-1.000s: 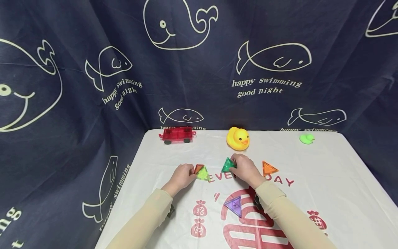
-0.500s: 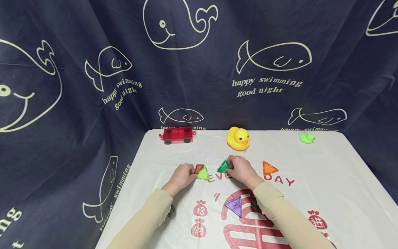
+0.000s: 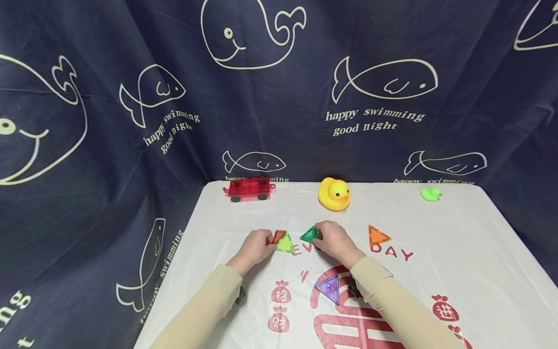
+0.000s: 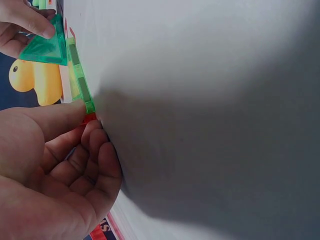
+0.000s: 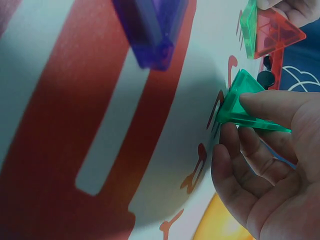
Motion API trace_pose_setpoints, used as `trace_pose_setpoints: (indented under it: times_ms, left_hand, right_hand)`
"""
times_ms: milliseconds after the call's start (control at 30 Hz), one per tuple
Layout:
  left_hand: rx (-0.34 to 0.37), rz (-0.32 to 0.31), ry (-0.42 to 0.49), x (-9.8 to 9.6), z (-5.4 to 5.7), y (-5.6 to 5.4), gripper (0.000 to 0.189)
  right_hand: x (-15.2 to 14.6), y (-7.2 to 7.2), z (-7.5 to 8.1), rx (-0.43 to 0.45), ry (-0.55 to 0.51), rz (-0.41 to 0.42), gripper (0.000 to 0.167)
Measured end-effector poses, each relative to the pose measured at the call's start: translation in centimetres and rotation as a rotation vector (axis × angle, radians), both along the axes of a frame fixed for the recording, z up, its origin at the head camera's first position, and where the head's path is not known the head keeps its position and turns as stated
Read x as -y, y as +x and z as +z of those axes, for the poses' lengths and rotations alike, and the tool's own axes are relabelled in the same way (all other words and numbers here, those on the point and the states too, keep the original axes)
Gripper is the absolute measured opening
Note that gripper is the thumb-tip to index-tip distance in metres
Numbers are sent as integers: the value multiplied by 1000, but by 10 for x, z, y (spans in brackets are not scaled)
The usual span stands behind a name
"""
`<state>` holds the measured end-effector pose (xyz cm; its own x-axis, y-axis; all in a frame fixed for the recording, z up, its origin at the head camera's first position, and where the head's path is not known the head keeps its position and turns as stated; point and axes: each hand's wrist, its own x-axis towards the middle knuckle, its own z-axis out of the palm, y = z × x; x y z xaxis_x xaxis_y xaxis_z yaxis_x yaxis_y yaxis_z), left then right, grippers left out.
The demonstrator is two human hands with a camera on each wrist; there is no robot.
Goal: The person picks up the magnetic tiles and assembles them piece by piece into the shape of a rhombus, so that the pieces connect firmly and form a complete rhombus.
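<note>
In the head view my left hand (image 3: 254,248) pinches two joined triangular magnetic tiles, one red (image 3: 279,235) and one light green (image 3: 285,244), standing at an angle to each other on the table. A short gap to their right, my right hand (image 3: 337,240) holds a dark green triangular magnetic tile (image 3: 309,235). The right wrist view shows the thumb on the face of this green tile (image 5: 242,90), the other fingers behind and below it. In the left wrist view the thumb presses near the lower end of the light green tile (image 4: 80,75); the red one is mostly hidden.
A purple triangular tile (image 3: 330,288) stands nearer me, and an orange triangle (image 3: 378,236) is to the right. Along the back are a red wheeled car base (image 3: 249,188), a yellow duck (image 3: 333,194) and a small green duck (image 3: 431,194). A dark blue curtain hangs behind.
My right hand has moved left with the dark green tile, toward the red and light green pair. The left hand and its tiles have stayed in place.
</note>
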<state>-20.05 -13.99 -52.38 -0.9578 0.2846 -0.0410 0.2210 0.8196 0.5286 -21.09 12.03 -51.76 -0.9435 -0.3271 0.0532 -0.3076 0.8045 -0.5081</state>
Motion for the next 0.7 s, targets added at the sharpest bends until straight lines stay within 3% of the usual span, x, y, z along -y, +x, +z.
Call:
trace_pose_setpoints:
  times_ms: [467,700]
  left_hand:
    - [-10,2,-2,0,0,0,31]
    - [-5,7,-6,0,-1,0,31]
  right_hand:
    - [21,4,-3,21,-1,17,27]
    - [35,9,-3,13,-12,17,41]
